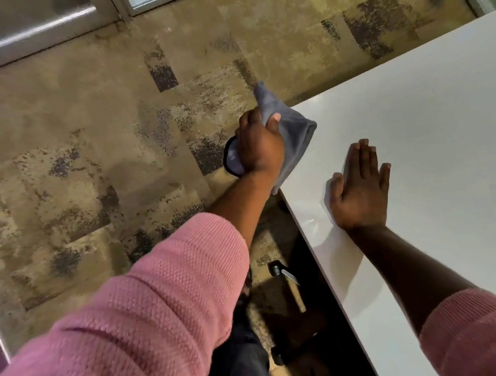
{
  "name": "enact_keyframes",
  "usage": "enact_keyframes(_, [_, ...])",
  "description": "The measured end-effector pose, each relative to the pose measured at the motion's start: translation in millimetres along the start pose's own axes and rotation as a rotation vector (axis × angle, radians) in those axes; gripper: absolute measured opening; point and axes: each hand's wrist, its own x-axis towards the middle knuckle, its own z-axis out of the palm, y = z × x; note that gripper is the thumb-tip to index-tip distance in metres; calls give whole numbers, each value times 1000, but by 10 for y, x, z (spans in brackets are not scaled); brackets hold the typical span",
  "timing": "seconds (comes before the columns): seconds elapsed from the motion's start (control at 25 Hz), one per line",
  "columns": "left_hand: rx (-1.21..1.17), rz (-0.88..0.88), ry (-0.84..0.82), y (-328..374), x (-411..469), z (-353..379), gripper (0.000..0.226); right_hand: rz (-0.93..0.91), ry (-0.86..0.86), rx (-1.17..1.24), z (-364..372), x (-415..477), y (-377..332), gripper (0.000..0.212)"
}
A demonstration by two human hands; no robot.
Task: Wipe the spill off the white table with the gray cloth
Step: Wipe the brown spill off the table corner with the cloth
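The white table (428, 113) fills the right side, and its corner points toward the middle of the view. My left hand (260, 143) grips the gray cloth (294, 135) at that corner. Part of the cloth lies over the table's left edge and part hangs off it above the floor. My right hand (360, 189) lies flat on the tabletop, palm down with fingers spread, holding nothing. A faint wet sheen shows on the table just left of my right wrist; I cannot make out a clear spill.
Mottled brown carpet (94, 168) covers the floor to the left. A metal-framed glass wall (37, 35) runs along the top left. Dark table legs and a black fitting (275, 269) sit under the table's near edge.
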Motion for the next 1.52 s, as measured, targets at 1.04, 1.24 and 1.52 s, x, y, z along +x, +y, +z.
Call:
enact_keyframes(1.04, [-216,99,181,-312,-1919,639,48,-38,-6,36,-81,31,-7,69])
enact_keyframes(1.24, [-225,68,246,-377,-2178,760,45,-40,-17,27,-101,21,-10,68])
enact_keyframes(1.52, [-424,17,153,-513,-3391,1021,51,-17,-32,19,-160,-30,-75,67])
